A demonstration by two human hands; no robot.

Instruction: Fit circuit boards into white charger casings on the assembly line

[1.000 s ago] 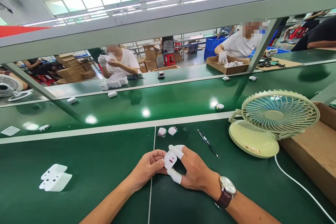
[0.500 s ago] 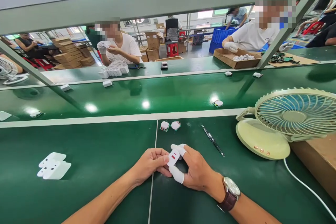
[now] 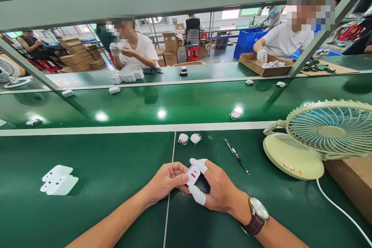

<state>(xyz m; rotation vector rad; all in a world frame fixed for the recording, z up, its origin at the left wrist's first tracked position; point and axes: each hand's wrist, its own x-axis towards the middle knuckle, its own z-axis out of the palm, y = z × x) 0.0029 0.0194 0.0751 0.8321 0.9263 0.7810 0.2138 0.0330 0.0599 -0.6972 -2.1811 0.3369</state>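
Head camera: what is the left hand (image 3: 167, 180) doing?

It pinches a white charger housing (image 3: 193, 175) at its left edge, thumb in front and fingers curled behind. The housing sits above the worktop (image 3: 101, 162), between both hands, its face with the two port slots showing; the larger slot looks red.

And the right hand (image 3: 217, 186)?

Closed on the same housing from the other side, thumb below and fingertips above, with a hollow between thumb and palm. White finger cots (image 3: 197, 194) cover those fingertips, and a wristwatch (image 3: 257, 215) with a brown strap is on that wrist.

What lies around them?

Just beyond the fingers, two small circuit boards (image 3: 189, 139) topped with white sit side by side. Black tweezers (image 3: 236, 156) lie slantwise to their right. Farther right stands a pale yellow-green fan (image 3: 293, 157), with a cardboard box (image 3: 353, 178) beside it. Well to the left is a cluster of white charger shells (image 3: 61, 183).

Farther out?

A green conveyor belt (image 3: 139, 108) carries scattered pieces. Across it sit two co-workers in white shirts, one (image 3: 145, 48) at left, one (image 3: 290, 40) at right by an open carton (image 3: 264, 70).
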